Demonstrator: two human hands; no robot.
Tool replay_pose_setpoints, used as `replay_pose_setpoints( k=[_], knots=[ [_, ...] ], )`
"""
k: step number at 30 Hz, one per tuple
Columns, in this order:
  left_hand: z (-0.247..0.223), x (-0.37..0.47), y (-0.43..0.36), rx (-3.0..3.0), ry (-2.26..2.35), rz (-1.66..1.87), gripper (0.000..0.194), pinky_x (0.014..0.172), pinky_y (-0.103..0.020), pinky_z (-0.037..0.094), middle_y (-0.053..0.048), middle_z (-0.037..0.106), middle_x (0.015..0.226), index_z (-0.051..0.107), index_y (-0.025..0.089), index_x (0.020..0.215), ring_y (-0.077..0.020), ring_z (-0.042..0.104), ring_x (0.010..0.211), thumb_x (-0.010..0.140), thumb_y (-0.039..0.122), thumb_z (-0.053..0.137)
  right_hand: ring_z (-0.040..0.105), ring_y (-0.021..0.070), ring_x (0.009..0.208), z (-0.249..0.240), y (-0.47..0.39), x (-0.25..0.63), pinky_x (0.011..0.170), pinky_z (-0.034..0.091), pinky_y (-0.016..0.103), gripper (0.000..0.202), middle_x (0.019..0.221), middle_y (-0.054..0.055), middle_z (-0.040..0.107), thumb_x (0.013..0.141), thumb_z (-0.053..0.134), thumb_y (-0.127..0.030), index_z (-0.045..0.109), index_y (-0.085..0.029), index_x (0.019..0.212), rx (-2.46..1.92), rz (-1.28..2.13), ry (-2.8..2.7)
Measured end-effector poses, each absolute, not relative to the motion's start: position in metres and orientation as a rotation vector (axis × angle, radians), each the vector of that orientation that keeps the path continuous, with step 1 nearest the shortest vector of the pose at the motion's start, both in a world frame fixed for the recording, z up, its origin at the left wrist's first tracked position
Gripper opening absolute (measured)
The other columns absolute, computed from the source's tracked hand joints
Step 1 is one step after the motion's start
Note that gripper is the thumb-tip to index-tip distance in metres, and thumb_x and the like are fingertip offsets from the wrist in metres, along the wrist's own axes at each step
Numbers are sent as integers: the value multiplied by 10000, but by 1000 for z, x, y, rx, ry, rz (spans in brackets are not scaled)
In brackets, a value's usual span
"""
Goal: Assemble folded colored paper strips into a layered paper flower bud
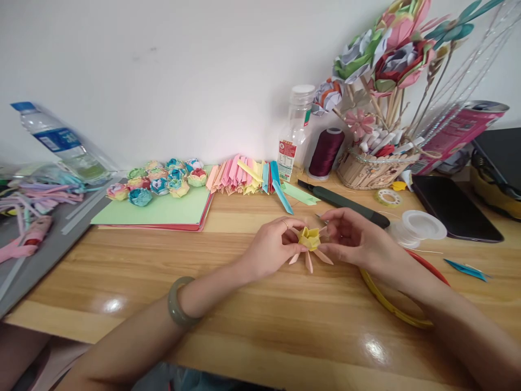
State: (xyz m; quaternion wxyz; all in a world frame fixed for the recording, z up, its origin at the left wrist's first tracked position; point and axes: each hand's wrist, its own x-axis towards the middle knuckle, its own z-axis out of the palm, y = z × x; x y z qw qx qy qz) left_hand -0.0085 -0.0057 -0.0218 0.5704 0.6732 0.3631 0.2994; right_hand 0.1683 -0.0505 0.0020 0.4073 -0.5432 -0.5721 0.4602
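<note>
A small folded-paper flower (310, 239) with a yellow middle and pale pink petals hangs just above the wooden table. My left hand (273, 242) pinches its left side between thumb and fingers. On the flower's right side, my right hand (353, 237) has its thumb against the petals and its fingers curled. A thin dark tip shows by the right index finger; I cannot make out what it is. Behind the hands lies a dark green craft knife (345, 204). Near my right wrist is a white spool (419, 225) of clear thread.
Finished paper flowers (158, 179) sit on green paper sheets (154, 210). A row of folded strips (240, 175) lies by the wall. A glass bottle (293, 136), purple thread cone (326, 153) and flower basket (372, 168) stand behind. A phone (456, 208) and yellow-red ring (385, 301) are right.
</note>
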Motion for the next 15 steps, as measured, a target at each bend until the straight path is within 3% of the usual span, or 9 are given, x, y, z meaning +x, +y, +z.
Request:
replay_pose_setpoints(
  k=[4, 7, 10, 15],
  knots=[
    [-21, -10, -5, 1568, 873, 686, 318, 668, -270, 512, -54, 674, 818, 640, 134, 1000, -134, 627, 698, 685, 92, 650, 529, 130, 569, -2, -53, 165, 529, 443, 271, 309, 638, -18, 556, 716, 659, -342, 573, -175, 961, -1467, 1073, -1636],
    [-19, -11, -4, 1613, 852, 722, 296, 803, -295, 504, -92, 666, 1017, 672, 146, 989, -166, 635, 876, 699, 97, 639, 553, 137, 592, -8, -54, 164, 564, 460, 280, 281, 667, 1, 596, 733, 646, -372, 584, -180, 929, -1443, 1016, -1604],
    [-17, -12, -4, 1661, 845, 728, 304, 887, -315, 482, -103, 656, 1069, 671, 143, 1014, -185, 617, 967, 719, 95, 617, 587, 143, 658, -14, -53, 166, 616, 477, 282, 318, 747, 13, 620, 721, 668, -386, 562, -193, 950, -1384, 1036, -1525],
    [-15, -11, -8, 1635, 798, 692, 331, 837, -305, 522, -123, 632, 1113, 652, 115, 1051, -183, 629, 935, 723, 138, 615, 559, 126, 604, -13, -51, 166, 564, 448, 258, 289, 688, -5, 602, 687, 700, -407, 565, -185, 814, -1380, 1085, -1498]
  ],
)
